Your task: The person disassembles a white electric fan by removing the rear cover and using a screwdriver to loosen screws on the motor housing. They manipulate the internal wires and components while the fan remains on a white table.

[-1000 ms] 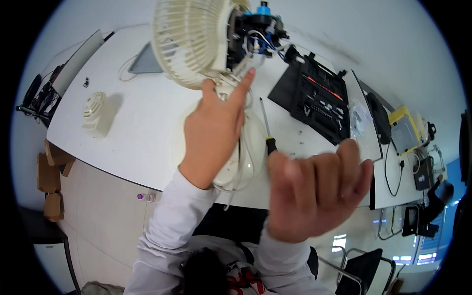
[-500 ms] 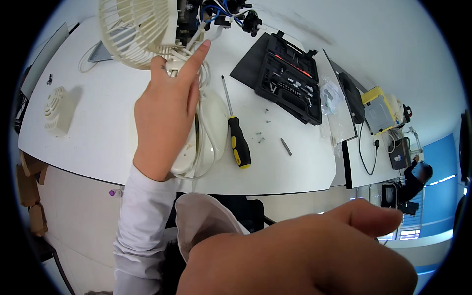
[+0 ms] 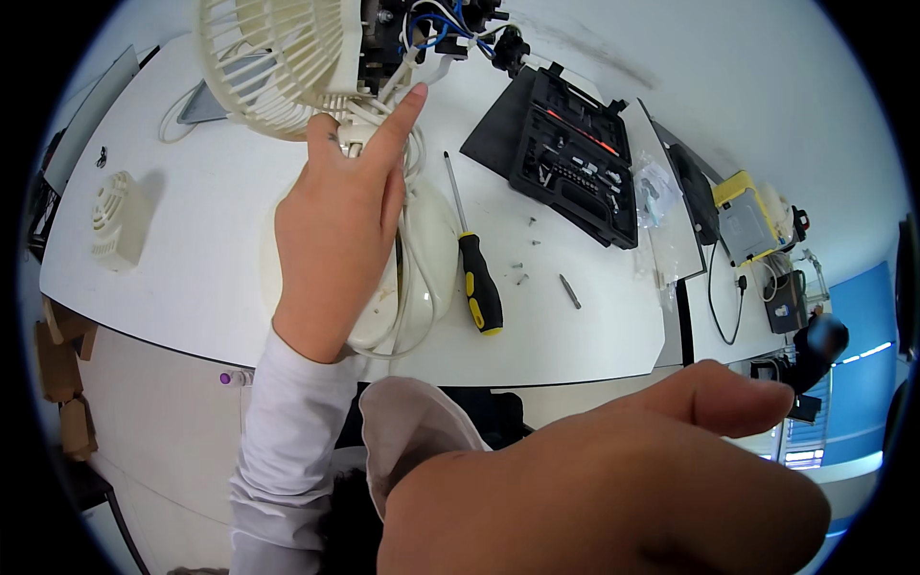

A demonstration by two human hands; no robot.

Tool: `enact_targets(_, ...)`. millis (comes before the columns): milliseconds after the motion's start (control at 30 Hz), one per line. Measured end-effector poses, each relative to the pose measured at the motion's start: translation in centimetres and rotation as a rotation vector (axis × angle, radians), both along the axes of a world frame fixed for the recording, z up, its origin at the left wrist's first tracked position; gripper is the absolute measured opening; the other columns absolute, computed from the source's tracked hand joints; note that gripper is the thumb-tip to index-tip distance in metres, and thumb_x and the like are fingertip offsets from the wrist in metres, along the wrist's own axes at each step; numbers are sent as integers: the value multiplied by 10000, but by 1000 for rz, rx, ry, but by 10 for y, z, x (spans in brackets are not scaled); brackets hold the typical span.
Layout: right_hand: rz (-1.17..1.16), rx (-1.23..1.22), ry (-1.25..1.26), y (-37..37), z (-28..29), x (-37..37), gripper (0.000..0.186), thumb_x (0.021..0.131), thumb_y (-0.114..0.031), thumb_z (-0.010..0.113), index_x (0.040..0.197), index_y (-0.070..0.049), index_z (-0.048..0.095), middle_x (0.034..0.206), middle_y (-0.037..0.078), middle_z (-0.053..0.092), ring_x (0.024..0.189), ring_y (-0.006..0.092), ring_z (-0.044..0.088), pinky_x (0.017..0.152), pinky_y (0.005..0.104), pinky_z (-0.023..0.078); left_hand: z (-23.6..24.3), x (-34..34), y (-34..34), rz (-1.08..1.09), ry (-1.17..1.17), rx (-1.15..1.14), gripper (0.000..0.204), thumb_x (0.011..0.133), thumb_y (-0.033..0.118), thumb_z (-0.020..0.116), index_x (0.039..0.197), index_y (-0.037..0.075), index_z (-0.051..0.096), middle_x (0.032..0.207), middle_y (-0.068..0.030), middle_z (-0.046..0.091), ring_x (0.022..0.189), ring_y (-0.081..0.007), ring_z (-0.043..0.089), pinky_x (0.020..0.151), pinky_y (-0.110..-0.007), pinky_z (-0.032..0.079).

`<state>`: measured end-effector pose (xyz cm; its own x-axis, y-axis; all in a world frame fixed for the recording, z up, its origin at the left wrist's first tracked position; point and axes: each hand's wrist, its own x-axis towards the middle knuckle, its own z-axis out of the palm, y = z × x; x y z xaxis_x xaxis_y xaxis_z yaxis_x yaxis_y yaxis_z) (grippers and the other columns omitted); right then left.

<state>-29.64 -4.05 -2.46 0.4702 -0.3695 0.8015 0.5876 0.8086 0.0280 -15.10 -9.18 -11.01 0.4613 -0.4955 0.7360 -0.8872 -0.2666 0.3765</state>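
Note:
My left hand [image 3: 340, 220] is closed around the neck of a cream desk fan [image 3: 379, 134], thumb on one side and index finger stretched up along the other. The fan's slatted grille [image 3: 278, 67] faces left, and its motor housing is off, baring black parts with blue and white wires [image 3: 436, 34]. A white power cord [image 3: 410, 287] loops over the rounded base [image 3: 436, 249] under my wrist. Large and close in the foreground, my right hand [image 3: 613, 479] is held up away from the table with its thumb out to the right; its other fingers are hidden.
A black-and-yellow screwdriver [image 3: 476, 283] lies right of the base, near several small screws [image 3: 520, 272] and a driver bit [image 3: 570, 291]. Beyond is an open black tool case [image 3: 575, 163] beside a clear plastic bag [image 3: 655, 192]. The cream vented cover [image 3: 120, 220] stands at left. A person [image 3: 815, 355] sits far right.
The whole view has shifted a little, so everything sits slightly farther right and lower. Both hands keep nearly the same pose, the left still on the fan's neck.

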Motion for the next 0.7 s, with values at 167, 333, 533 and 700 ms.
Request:
enact_targets(167,-3,-5,-3,-1,-2,0,362,997,-334,338,684,-155,376,564,-37,399,454,77,363,700,317,394,0,0,0,2,-6,-4,553,817,93,614,1311,327,528,1016,-191,513,575,-280,589,492,-324,474)
enact_targets(333,-3,-10,-18,0,-1,-2,370,998,-338,337,679,-157,381,556,-40,398,447,72,363,701,321,390,0,-2,0,6,11,9,549,818,93,611,1309,324,531,1011,-192,513,571,-275,585,480,-316,462)
enact_targets(533,8,-4,-39,1,0,-3,379,1000,-343,336,672,-158,386,546,-43,398,438,66,363,703,327,386,-2,1,-1,-8,-3,-16,548,822,101,620,1311,328,525,1021,-200,510,583,-282,592,489,-321,466)
enact_targets(700,29,-4,-56,4,1,-7,387,1001,-347,335,666,-160,390,538,-46,398,431,61,363,704,331,383,-3,1,1,-26,-7,-10,551,843,116,615,1335,330,490,1054,-221,505,605,-297,601,518,-334,481)
